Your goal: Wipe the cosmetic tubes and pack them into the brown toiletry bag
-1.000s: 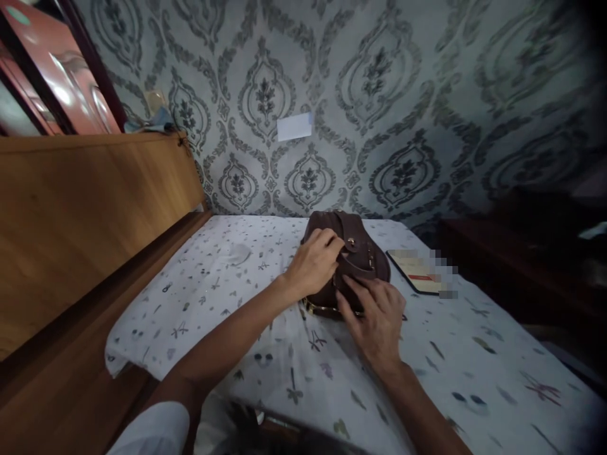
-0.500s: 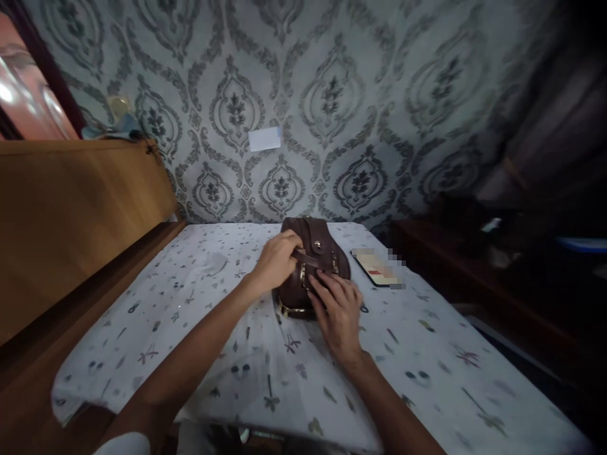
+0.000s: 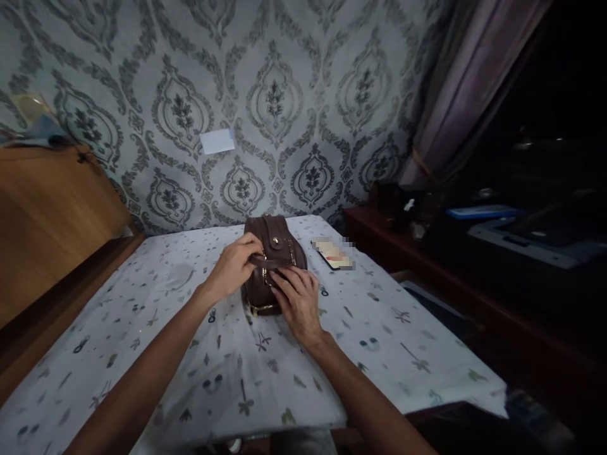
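Observation:
A brown leather handbag [image 3: 265, 294] with gold zips and a flap strap with a round metal snap lies on the patterned white cloth [image 3: 190, 385]. At its left side, my left hand [image 3: 236, 264] is closed, thumb and fingers pinching the bag's short brown strap [image 3: 271, 261]. My right hand [image 3: 300, 302] rests over the bag's near right part, its bent fingers gripping around the strap's right end and a gold zip. The undersides of the right fingertips are hidden.
A phone [image 3: 334, 254], partly pixelated, lies right of the bag. A wooden board [image 3: 52, 215] borders the left. Patterned wallpaper [image 3: 275, 63] rises behind, with a white card [image 3: 217, 141] on it. Dark furniture [image 3: 374, 230] and a tied curtain [image 3: 455, 95] stand to the right.
My view has turned right, so the bag, phone and hands sit further left in the picture. Both hands keep nearly the same places on the bag.

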The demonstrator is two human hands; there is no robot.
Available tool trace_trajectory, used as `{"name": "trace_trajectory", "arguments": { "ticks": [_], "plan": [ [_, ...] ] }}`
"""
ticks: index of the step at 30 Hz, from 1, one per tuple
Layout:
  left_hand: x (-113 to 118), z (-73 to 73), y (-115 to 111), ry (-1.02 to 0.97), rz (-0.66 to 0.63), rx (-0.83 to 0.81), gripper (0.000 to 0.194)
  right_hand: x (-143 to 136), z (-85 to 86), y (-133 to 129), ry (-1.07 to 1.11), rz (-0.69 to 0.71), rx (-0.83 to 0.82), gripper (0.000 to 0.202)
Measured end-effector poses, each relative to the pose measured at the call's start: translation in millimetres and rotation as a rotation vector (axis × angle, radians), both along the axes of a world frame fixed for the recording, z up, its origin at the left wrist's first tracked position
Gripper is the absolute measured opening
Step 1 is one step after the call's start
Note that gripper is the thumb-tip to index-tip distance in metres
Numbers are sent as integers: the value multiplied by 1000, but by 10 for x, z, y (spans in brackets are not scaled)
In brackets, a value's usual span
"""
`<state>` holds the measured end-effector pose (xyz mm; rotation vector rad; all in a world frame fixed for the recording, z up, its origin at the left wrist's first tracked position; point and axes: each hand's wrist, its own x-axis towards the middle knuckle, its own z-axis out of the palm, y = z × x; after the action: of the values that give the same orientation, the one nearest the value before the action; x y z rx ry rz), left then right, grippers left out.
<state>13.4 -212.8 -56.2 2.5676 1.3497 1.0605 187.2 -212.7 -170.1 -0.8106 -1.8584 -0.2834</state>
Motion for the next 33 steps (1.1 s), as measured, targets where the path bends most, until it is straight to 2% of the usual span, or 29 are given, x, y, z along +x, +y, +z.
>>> {"name": "trace_trajectory", "arguments": {
  "ticks": [6, 11, 14, 17, 20, 23, 33],
  "plan": [
    [7, -16, -62, 45, -12, -34, 28, 8, -2, 10, 35, 14, 11, 24],
    [1, -141, -86, -60, 26, 22, 23, 17, 9, -14, 147, 62, -7, 16],
    [-1, -213, -95, -105, 64, 76, 25, 14, 6, -24, 261, -1, -71, 10],
    [6, -263, -99, -125, 83, 124, 28, 23, -7, -2, 370, -46, -168, 19],
    [14, -302, -99, -148, 57, 149, 25, 51, -23, 45, 391, 13, -272, 35],
    [12, -331, -101, -170, 36, 151, 21, 71, -42, 88, 372, 56, -323, 42],
    [23, -342, -191, -167, -16, 90, 24, 22, -97, 138, 345, -37, -231, 41]
  ]
}}
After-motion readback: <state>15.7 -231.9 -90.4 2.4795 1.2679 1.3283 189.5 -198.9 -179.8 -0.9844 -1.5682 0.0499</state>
